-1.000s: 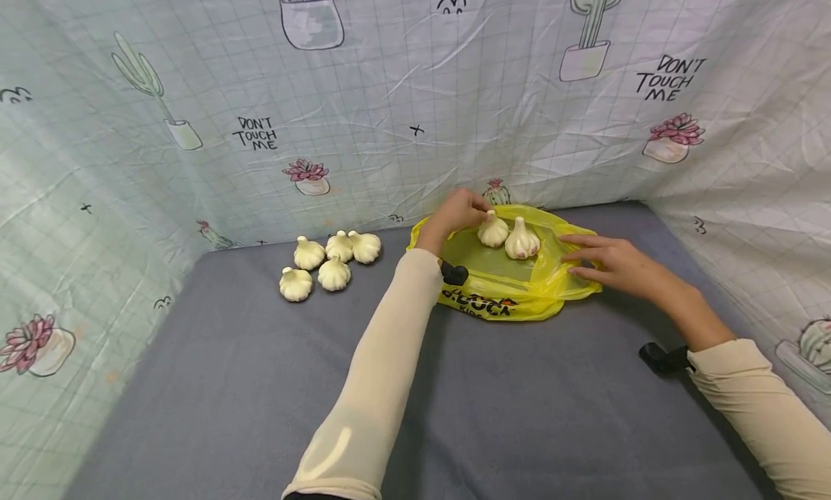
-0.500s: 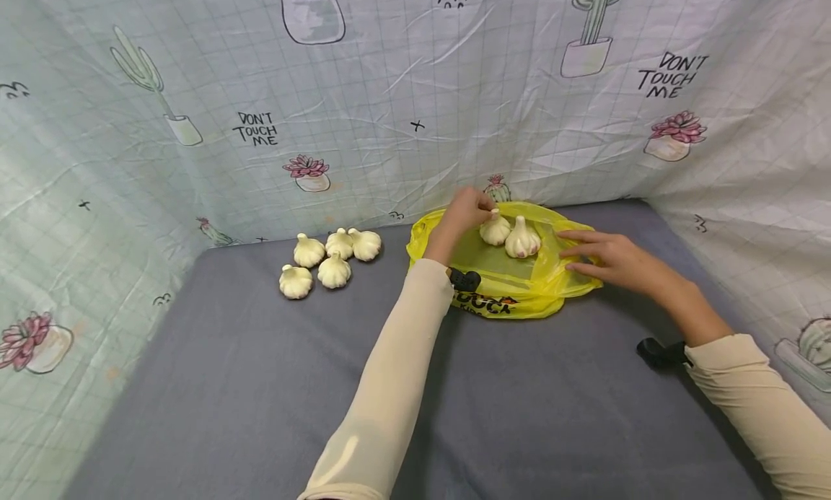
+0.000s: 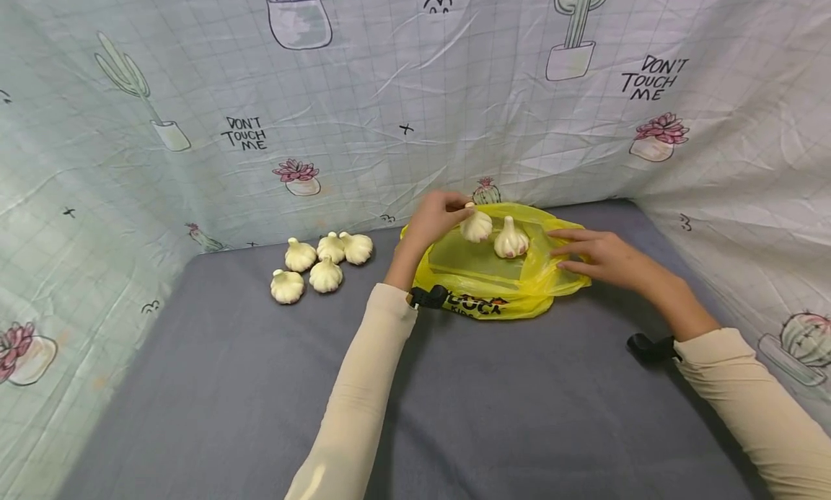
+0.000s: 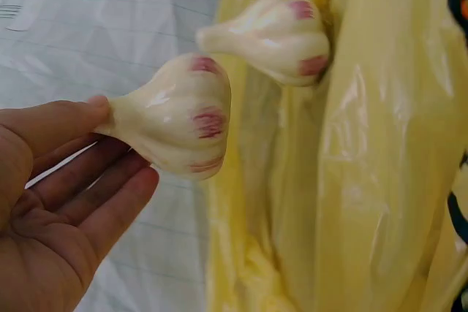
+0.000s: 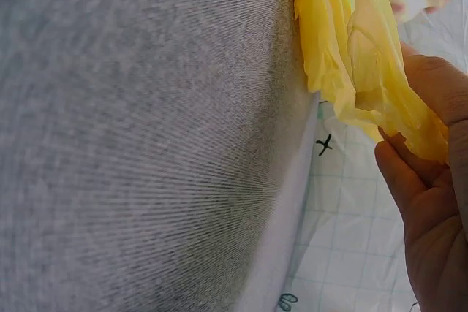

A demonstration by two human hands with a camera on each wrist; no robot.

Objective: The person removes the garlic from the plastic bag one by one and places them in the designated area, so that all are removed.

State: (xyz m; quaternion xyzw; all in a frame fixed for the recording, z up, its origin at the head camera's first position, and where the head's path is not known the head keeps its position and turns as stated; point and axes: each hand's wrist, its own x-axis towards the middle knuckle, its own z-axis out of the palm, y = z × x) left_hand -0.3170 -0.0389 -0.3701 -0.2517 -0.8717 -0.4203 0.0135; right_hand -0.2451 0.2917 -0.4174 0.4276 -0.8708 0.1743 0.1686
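My left hand (image 3: pixel 433 222) pinches a cream garlic bulb (image 3: pixel 477 227) by its stem, over the left part of the yellow plastic bag (image 3: pixel 534 304). Pink patches mark the bulb's base in the left wrist view, where thumb and index finger (image 4: pixel 69 118) grip the stem. Just to the right, a second garlic bulb (image 3: pixel 511 242) sits on the bag, stem up. At the bag's right side is my right hand (image 3: pixel 600 258). In the right wrist view its thumb (image 5: pixel 435 82) and fingers hold the crumpled bag edge (image 5: pixel 365 49) between them.
Several more garlic bulbs (image 3: pixel 324 275) stand grouped on the grey cloth-covered table (image 3: pixel 260 399), left of the bag. A printed fabric sheet (image 3: pixel 363 89) rises close behind the bag and along both sides.
My left hand has moved left and now lifts the garlic bulb by its stem, apart from the second bulb. The right hand stays at the bag's edge. The head view has shifted slightly.
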